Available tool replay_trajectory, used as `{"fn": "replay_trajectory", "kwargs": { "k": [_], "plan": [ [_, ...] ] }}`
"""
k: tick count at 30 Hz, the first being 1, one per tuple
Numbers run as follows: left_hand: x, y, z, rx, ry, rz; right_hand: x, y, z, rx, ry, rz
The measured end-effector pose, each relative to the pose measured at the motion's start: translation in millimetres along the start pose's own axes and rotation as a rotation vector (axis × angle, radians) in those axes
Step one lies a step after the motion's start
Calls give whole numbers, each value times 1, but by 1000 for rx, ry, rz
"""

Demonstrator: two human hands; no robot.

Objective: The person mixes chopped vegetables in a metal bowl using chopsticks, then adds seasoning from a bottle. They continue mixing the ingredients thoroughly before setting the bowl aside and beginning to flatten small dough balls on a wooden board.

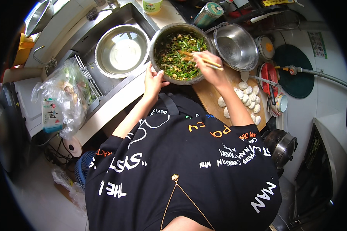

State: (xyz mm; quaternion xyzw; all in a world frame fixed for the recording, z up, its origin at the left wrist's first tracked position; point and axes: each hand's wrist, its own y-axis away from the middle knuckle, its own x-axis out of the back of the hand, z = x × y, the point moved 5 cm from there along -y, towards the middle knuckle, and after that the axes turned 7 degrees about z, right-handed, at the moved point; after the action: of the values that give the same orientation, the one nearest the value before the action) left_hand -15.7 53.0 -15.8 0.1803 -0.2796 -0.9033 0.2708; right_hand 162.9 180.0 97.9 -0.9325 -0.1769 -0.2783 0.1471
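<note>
A round metal pot (180, 82) stands in front of me at the counter, filled with chopped green vegetables (188, 42) mixed with small brownish bits. My left hand (154, 82) grips its near left rim, thumb towards the inside. Over the right side of the pot, my right hand (208, 68) is closed around wooden chopsticks (212, 63). Their tips reach into the greens and look slightly blurred. Below my right forearm, several floured dough pieces (250, 96) lie on a wooden board (209, 96).
Left of the pot, a steel basin of clear water (123, 52) rests over the sink (88, 55). An empty-looking metal pot (235, 46) stands to the right. A knife (264, 80) lies by a red basket (268, 76). A plastic bag (70, 92) of vegetables sits at left.
</note>
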Motion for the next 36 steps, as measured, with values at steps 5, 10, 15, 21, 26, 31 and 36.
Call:
{"fn": "replay_trajectory", "kwargs": {
  "k": [5,10,15,21,26,31,36],
  "plan": [
    [-4,-4,-2,20,6,5,-42,33,-2,223,-47,-298],
    [0,-4,-4,8,4,-2,0,8,21,149,106,-198],
    [-1,-3,-3,0,-3,10,4,-7,-19,225,5,-165],
    [-1,-4,-5,6,-13,7,3,18,26,251,138,-505],
    [-3,-1,0,16,-11,-15,1,1,12,432,204,-273],
    [0,-6,-7,5,-9,-9,30,-16,-16,334,74,-64],
    [-2,-3,-5,2,6,11,38,-46,25,329,162,75]
  ]
}}
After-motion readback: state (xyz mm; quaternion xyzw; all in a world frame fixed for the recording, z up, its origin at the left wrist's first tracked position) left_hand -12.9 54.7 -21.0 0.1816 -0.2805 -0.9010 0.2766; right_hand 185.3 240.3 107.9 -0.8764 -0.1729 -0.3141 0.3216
